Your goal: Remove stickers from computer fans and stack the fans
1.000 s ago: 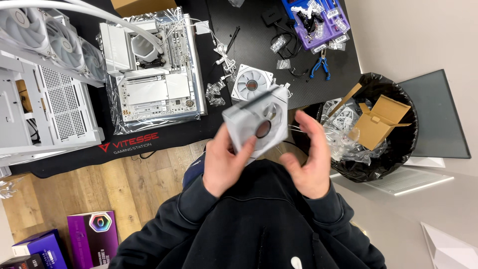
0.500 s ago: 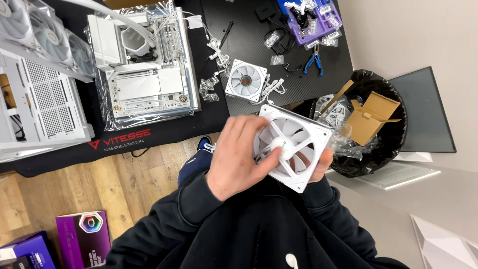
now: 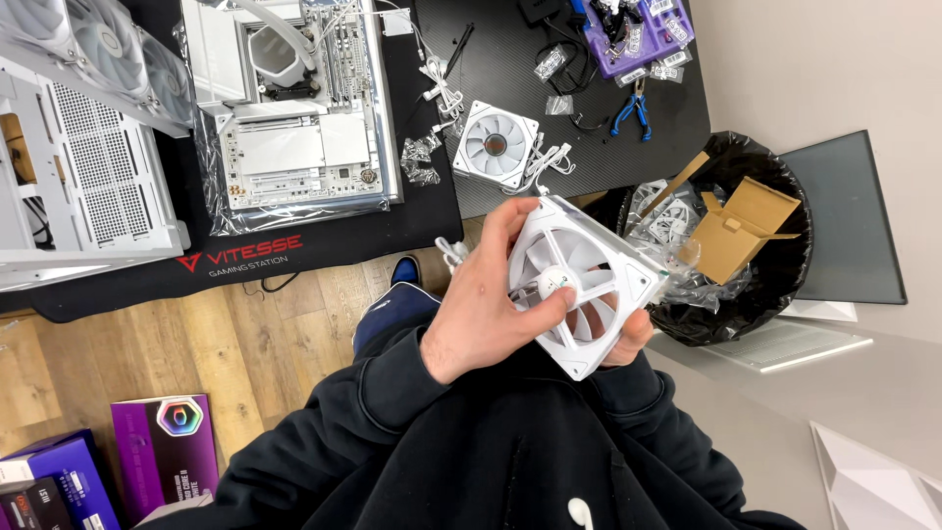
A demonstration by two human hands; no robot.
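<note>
I hold a square white case fan [image 3: 599,280] in front of my chest, tilted, with its blades facing me. My left hand [image 3: 486,304] grips its left edge, the thumb lying across the hub. My right hand [image 3: 636,339] is mostly hidden behind the fan; only fingertips show at its lower right corner. A thin white cable [image 3: 453,253] hangs off the fan's left side. A second white fan [image 3: 496,144] with its cable lies on the black desk mat [image 3: 412,221] above.
A white motherboard [image 3: 294,137] on plastic film rests on the mat, a white computer case [image 3: 78,167] to its left. A black bin [image 3: 775,285] with cardboard and plastic stands at right. Purple boxes [image 3: 162,447] sit on the wood floor. Blue pliers [image 3: 633,113] lie near a purple tray [image 3: 638,34].
The fan was turned over from its flat back side to its blade side and tilted. My left hand shifted over its face; my right hand slid behind it.
</note>
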